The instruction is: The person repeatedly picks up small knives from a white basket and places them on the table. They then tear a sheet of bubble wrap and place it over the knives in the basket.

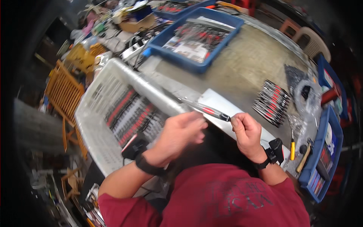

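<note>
The fingers (239, 120) of the right hand (249, 134) pinch the dark end of a slender tool (210, 111), which is held aloft over the white sheet (216, 99). Beside it, the left hand (179, 132) is blurred (closed or apart, I cannot tell). The tool looks light and stiff, probably smooth enough to slip; its red-marked middle should give a surer hold than either end.

A slatted brown chair (65, 90) and beige chair (317, 44) flank the worktable (257, 51).
</note>
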The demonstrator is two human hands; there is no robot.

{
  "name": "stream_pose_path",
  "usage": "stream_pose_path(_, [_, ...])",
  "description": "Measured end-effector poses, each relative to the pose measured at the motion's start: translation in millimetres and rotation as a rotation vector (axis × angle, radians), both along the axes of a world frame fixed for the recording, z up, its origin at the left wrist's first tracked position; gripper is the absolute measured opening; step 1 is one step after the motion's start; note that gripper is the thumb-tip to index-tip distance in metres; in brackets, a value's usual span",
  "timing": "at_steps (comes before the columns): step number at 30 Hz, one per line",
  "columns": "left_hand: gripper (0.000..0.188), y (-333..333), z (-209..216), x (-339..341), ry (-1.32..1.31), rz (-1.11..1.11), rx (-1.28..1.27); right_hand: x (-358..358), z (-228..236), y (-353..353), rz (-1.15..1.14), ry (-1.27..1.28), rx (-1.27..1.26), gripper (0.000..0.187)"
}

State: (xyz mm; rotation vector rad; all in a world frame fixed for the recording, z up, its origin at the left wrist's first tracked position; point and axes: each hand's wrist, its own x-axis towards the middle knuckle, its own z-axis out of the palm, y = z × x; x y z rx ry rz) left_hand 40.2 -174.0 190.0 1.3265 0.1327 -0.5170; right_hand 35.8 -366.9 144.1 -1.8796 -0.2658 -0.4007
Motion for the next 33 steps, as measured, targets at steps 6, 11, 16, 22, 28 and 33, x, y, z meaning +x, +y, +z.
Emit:
stream_pose_path(6, [0.020, 22, 2, -2, -0.030, 0.171, -0.055, -6, -1, 28, 0.256, -0.035, -0.091, 0.011])
stream_pose_path(11, [0.018, 89, 7, 8, -0.283, 0.391, 0.089, -5, -13, 15, 0.174, 0.125, 0.062, 0.019])
stream_pose_path(16, [0.017, 162, -34, 15, -0.136, 0.530, 0.405, -6, -30, -2, 0.107, 0.270, 0.247, 0.018])
stream_pose_path(22, [0.019, 200, -127, -13, 0.272, 0.399, 0.614, -13, -39, -11, 0.136, 0.385, 0.237, 0.015])
stream_pose_path(28, [0.019, 207, -181, -33, 0.439, 0.255, 0.623, -14, -42, -13, 0.065, 0.389, 0.196, 0.013])
stream_pose_path(33, [0.016, 205, -202, -38, 0.546, 0.092, 0.653, -14, -45, -14, 0.070, 0.387, 0.195, 0.013])
